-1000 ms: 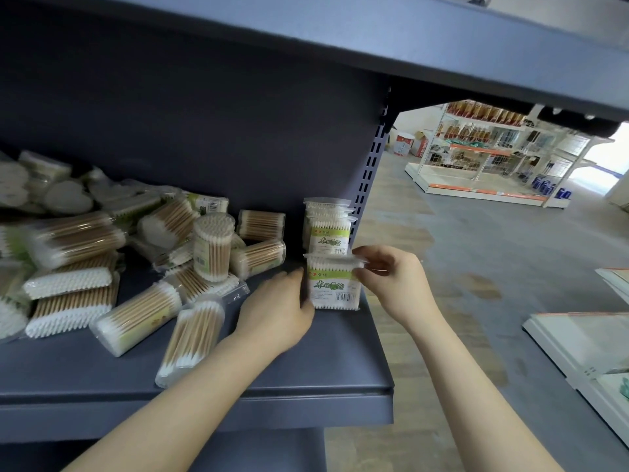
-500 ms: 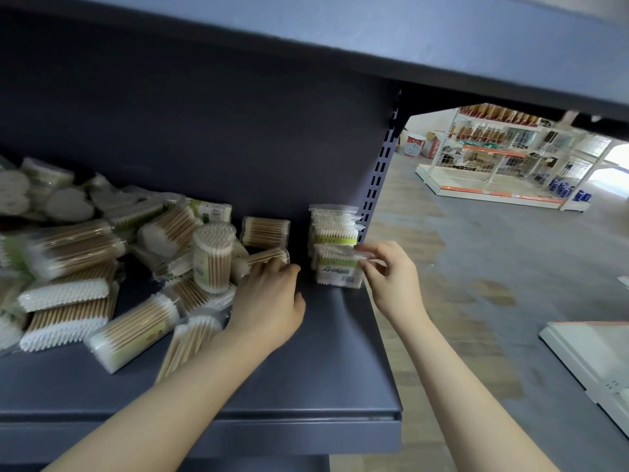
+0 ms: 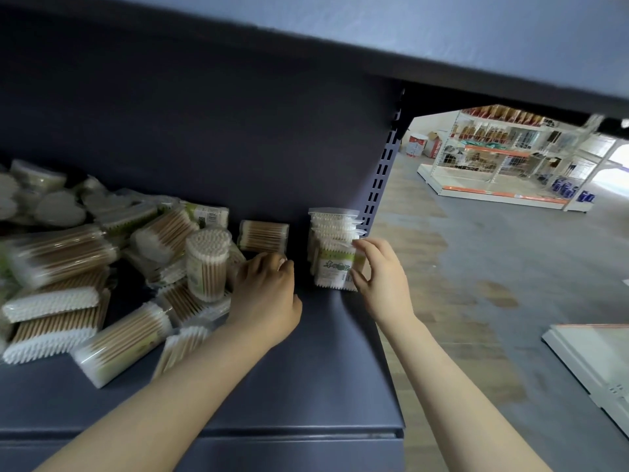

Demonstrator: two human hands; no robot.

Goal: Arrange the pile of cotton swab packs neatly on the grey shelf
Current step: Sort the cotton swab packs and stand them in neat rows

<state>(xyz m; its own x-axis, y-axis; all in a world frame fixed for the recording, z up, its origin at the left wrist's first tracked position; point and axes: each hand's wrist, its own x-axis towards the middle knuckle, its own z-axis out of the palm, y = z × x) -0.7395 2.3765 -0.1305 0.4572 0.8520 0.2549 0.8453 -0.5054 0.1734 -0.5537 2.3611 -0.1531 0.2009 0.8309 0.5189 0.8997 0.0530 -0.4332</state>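
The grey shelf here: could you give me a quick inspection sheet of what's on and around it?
Surface: grey shelf, bare along its front and between the pile and the row.
Job's things: neat row of upright packs at the right end by the slotted post; loose pile of packs on the left, lying every way, with one round tub upright.
Clutter: nothing seen.
Hands: right hand pinches the front pack of the row; left hand reaches into the pile's edge, fingers curled; whether it holds a pack cannot be told.
Cables: nothing seen.
Surroundings: concrete floor, stocked white racks in the distance, white shelf parts on the floor.
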